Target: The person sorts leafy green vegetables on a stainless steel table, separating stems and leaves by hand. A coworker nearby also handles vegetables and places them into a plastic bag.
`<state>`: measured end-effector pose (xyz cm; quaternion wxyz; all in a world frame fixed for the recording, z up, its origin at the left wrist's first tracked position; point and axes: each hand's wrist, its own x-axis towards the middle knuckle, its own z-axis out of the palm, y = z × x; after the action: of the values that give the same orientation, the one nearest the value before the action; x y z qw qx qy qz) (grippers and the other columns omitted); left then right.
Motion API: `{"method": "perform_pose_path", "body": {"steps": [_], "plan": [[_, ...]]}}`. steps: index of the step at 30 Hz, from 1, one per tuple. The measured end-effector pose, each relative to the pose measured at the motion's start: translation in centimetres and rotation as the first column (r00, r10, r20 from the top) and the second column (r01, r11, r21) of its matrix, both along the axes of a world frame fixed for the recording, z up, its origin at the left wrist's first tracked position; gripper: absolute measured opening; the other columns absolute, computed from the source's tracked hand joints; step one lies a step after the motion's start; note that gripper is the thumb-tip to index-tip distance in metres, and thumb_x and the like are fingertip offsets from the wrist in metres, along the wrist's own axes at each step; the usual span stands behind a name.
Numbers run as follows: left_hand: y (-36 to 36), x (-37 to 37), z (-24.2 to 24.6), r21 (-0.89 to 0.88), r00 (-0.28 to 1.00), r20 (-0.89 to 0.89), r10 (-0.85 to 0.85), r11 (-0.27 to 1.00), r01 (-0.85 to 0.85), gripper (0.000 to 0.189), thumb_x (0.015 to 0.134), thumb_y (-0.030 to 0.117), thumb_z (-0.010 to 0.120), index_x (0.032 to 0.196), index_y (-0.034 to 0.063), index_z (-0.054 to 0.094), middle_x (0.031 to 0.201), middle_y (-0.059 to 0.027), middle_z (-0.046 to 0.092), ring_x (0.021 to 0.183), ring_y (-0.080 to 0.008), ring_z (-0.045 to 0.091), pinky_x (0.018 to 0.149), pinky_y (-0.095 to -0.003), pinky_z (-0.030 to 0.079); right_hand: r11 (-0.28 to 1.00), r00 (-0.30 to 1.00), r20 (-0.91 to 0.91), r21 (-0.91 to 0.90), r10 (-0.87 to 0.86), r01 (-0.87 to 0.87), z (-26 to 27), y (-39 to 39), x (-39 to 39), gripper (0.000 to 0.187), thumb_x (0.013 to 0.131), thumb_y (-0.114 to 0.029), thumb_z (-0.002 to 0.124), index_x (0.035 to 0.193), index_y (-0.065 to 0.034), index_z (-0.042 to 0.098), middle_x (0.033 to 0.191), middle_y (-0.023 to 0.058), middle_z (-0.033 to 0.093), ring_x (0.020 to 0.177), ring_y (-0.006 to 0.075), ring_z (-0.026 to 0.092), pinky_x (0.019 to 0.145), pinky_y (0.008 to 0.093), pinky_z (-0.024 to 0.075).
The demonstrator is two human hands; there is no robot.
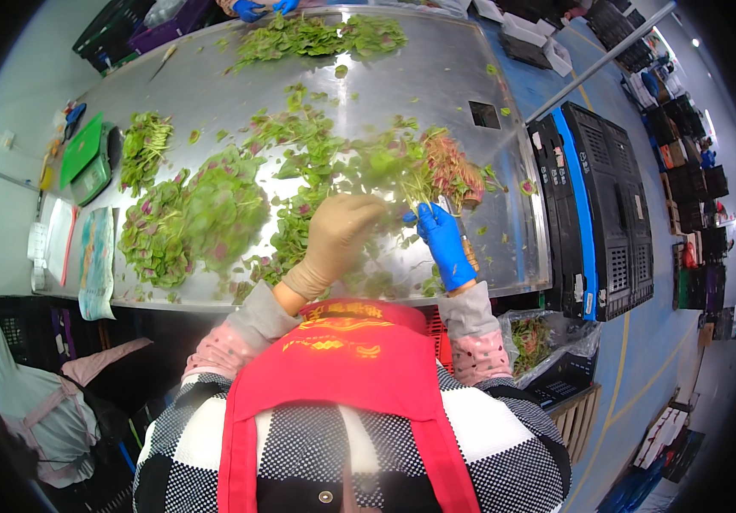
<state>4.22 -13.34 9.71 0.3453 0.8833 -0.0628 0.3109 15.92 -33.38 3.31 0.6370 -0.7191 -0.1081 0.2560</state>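
Note:
My right hand [445, 243], in a blue glove, grips the pale stems of a bunch of leafy greens [416, 186] over the steel table. Beside it, my left hand [342, 237] wears a beige glove; its fingers are blurred near the leaves, and whether they hold any cannot be told. Reddish stems and roots [451, 167] lie just beyond the blue glove. A knife with a wooden handle [468, 251] lies partly hidden at that hand's right. Loose green and purple leaves [304, 167] spread across the middle. Larger leafy piles [224, 205] and a small bundle [143, 151] lie to the left.
A green scale [89, 160] stands at the table's left end. Another person's blue-gloved hands [249, 9] are at the far edge, near more greens [323, 35]. A square hole [484, 115] opens in the tabletop. Black crates [605, 211] stand beyond the right edge.

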Motion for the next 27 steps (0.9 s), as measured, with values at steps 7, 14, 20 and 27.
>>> {"method": "perform_pose_path", "body": {"steps": [7,14,20,27], "plan": [[0.7,1.8,2.6,0.384,0.985,-0.074,-0.154,0.908,0.171,0.046,0.084,0.006,0.072,0.128,0.0154,0.065,0.14,-0.0062,0.063,0.136,-0.0313,0.054,0.12,-0.0507,0.035,0.941,0.952,0.151,-0.255,0.266,-0.223,-0.8,-0.1,-1.2,0.04,0.107,-0.038,0.057,0.132,-0.008,0.068,0.093,0.0081,0.074,0.076,0.0168,0.064,0.071,0.0327,0.0517],[4.0,2.8,1.2,0.568,0.94,-0.308,-0.145,0.765,0.304,0.014,0.08,0.009,0.067,0.094,0.0105,0.07,0.104,-0.0108,0.072,0.128,-0.0329,0.061,0.121,-0.053,0.037,0.866,0.864,0.234,-0.358,0.445,-0.349,2.3,-0.1,-2.1,0.034,0.106,-0.031,0.062,0.121,-0.0011,0.071,0.083,-0.0004,0.065,0.071,0.0067,0.05,0.065,0.0268,0.0444],[6.9,0.4,-2.7,0.262,0.801,-0.597,0.044,0.954,0.143,0.024,0.088,0.016,0.069,0.109,0.0035,0.066,0.097,-0.0197,0.071,0.1,-0.045,0.066,0.091,-0.0493,0.052,0.949,0.929,0.201,-0.112,0.311,-0.293,3.0,-3.7,1.8,0.031,0.108,-0.031,0.059,0.11,-0.0052,0.076,0.083,-0.001,0.07,0.066,0.0096,0.052,0.065,0.0276,0.0453],[6.1,-1.1,-4.4,-0.407,0.779,-0.582,-0.233,0.913,-0.03,0.039,0.098,0.022,0.07,0.132,0.0034,0.062,0.104,-0.0186,0.073,0.095,-0.0301,0.07,0.087,-0.0416,0.054,0.954,0.857,0.504,-0.295,0.108,0.054,-3.1,-4.7,5.9,0.023,0.103,-0.023,0.064,0.119,-0.0101,0.076,0.085,-0.002,0.068,0.076,0.0106,0.065,0.067,0.0274,0.0503]]}}
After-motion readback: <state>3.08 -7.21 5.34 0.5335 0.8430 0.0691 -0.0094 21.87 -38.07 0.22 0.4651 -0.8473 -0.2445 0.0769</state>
